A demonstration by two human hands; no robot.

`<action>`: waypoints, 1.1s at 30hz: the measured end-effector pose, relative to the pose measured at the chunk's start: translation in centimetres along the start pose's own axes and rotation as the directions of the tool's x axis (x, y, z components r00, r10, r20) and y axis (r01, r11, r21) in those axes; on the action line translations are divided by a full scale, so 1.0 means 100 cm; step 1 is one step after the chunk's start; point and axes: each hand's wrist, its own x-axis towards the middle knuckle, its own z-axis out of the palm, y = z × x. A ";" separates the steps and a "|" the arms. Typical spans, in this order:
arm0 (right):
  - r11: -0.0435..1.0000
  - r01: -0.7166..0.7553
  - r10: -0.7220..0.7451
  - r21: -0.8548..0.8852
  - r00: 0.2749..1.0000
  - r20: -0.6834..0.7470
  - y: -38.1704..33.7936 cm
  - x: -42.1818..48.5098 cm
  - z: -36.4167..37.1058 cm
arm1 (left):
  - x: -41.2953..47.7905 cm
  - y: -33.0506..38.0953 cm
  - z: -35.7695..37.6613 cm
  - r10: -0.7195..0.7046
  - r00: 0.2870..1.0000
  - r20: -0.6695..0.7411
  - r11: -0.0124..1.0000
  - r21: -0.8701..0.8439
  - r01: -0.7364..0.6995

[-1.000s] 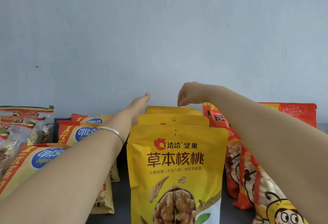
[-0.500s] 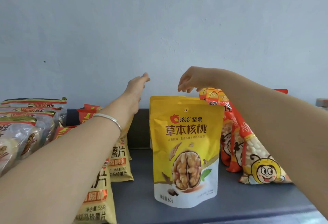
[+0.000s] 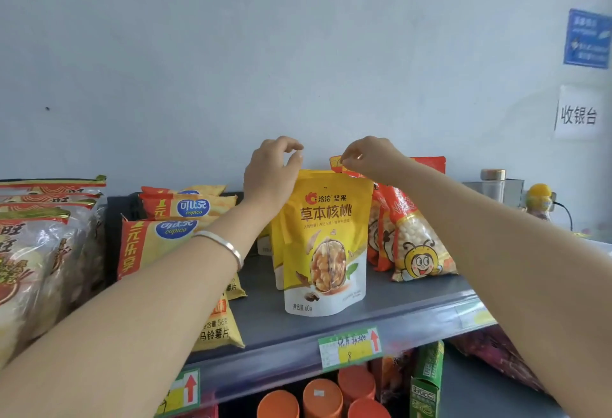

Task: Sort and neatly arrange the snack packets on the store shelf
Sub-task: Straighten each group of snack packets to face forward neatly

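A yellow walnut pouch (image 3: 326,242) stands upright on the grey shelf (image 3: 414,315), with more yellow pouches lined up behind it. My left hand (image 3: 271,169) hovers at the pouch's top left corner, its fingers loosely curved and thumb and forefinger slightly apart, holding nothing. My right hand (image 3: 367,156) is above the top right corner. Its fingers are curled in, their tips near the top edge of a red packet behind, and nothing shows in them. Red bee-print packets (image 3: 417,245) lean to the right of the pouch.
Yellow and red Copico chip bags (image 3: 159,242) stand left of the pouch, and clear rice-cracker packs (image 3: 36,252) fill the far left. A price tag (image 3: 349,348) hangs on the shelf edge. Orange lids (image 3: 323,397) and a green box (image 3: 425,381) sit below. A metal bottle (image 3: 493,185) stands far right.
The view has pulled back, showing the shelf edge and the lower shelf. My left hand's fingers went from straight to curved. Both hands now sit at the front pouch's top.
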 end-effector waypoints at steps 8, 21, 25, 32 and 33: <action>0.996 -0.022 0.015 -0.092 0.997 -0.075 0.029 -0.028 -0.018 | -0.020 0.045 0.020 0.291 0.940 0.177 0.931 0.173 -0.321; 0.911 -0.396 0.410 0.113 0.899 -0.156 0.178 -0.069 0.013 | -0.086 0.077 0.174 -0.126 0.891 0.436 0.973 -0.122 0.197; 0.805 -0.502 0.535 0.316 0.844 -0.021 0.208 -0.084 0.039 | -0.100 0.060 0.209 -0.333 0.830 0.448 0.905 -0.095 0.414; 0.608 -0.523 0.536 0.597 0.825 0.178 0.227 -0.091 0.077 | -0.112 0.039 0.242 -0.492 0.741 0.457 0.812 -0.067 0.581; 0.601 -0.505 0.513 0.619 0.838 0.185 0.227 -0.090 0.080 | -0.112 0.038 0.243 -0.486 0.738 0.469 0.818 -0.053 0.573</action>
